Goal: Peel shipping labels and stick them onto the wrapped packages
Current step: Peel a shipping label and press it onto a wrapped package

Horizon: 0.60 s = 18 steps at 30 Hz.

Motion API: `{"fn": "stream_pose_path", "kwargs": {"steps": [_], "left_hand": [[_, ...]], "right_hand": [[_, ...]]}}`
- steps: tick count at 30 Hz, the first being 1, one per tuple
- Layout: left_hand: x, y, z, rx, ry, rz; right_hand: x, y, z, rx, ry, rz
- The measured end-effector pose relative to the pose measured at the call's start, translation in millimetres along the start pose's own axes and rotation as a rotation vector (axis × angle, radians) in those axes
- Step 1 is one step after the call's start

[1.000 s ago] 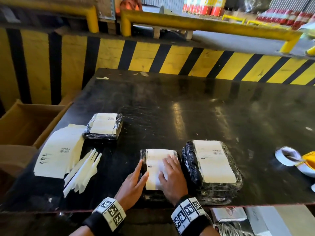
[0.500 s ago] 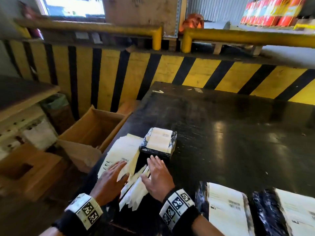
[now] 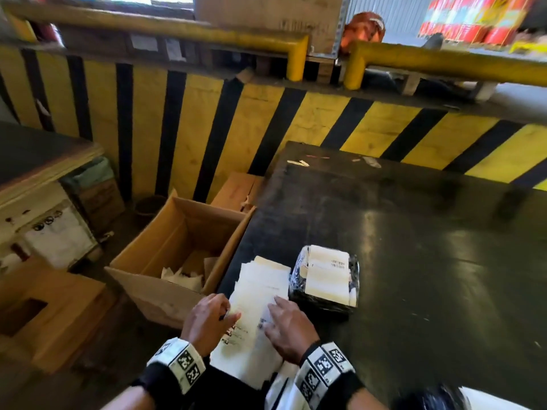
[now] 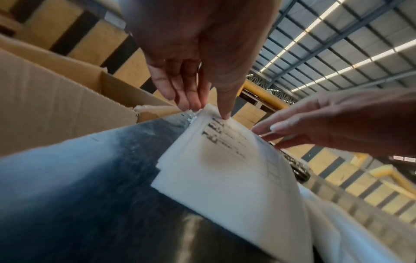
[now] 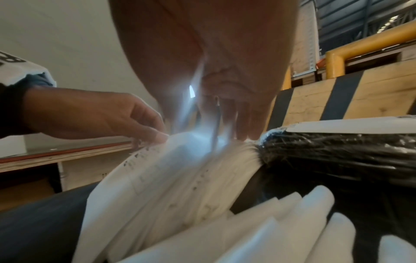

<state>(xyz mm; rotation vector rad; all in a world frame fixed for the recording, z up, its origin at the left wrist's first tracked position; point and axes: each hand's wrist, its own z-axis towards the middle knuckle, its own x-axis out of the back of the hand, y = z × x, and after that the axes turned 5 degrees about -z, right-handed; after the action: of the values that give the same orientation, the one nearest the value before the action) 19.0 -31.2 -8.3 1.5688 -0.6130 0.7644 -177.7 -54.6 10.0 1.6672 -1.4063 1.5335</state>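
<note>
A stack of white label sheets [image 3: 260,294] lies at the black table's left edge. My left hand [image 3: 229,313] pinches the near-left corner of the top sheet [image 4: 216,142], thumb on top and fingers at the edge [image 4: 209,112]. With straight fingers, my right hand [image 3: 278,312] rests flat on the stack, and its fingertips [image 5: 245,135] touch the paper. Just right of the stack sits a black wrapped package [image 3: 325,303] with a white label [image 3: 327,276] stuck on top. The same package [image 5: 337,151] shows beside my right fingers.
An open cardboard box [image 3: 165,261] holding paper scraps stands below the table's left edge. Peeled white backing strips [image 5: 303,213] lie fanned out near my right wrist. Another black wrapped package [image 3: 429,396] peeks in at the bottom right. A yellow-black striped barrier [image 3: 325,119] runs behind the table [image 3: 414,232].
Both hands left the labelled package at the table's middle and moved left to the label stack. My left hand now pinches the top sheet's corner. The head view swung left.
</note>
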Motion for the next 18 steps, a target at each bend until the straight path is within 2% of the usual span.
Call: {"fn": "stream_pose_path", "kwargs": {"steps": [4,9,15,18], "left_hand": [[-2.8,-7.4,9.5,0.051,0.008,-0.195],[-7.2,-17.8,12.4,0.020,-0.011,-0.308],[-3.4,-24.6,14.0,-0.051,-0.090,-0.319],[-2.0,-26.6,13.6,-0.067,-0.066,-0.295]], "right_hand": [[-6.7,1.6,4.0,-0.015,-0.024,0.021],[-9.8,-0.8,2.8,0.007,0.054,0.039],[-10.0,1.0,3.4,0.023,0.075,0.040],[-11.1,2.0,2.5,0.020,0.087,0.049]]}}
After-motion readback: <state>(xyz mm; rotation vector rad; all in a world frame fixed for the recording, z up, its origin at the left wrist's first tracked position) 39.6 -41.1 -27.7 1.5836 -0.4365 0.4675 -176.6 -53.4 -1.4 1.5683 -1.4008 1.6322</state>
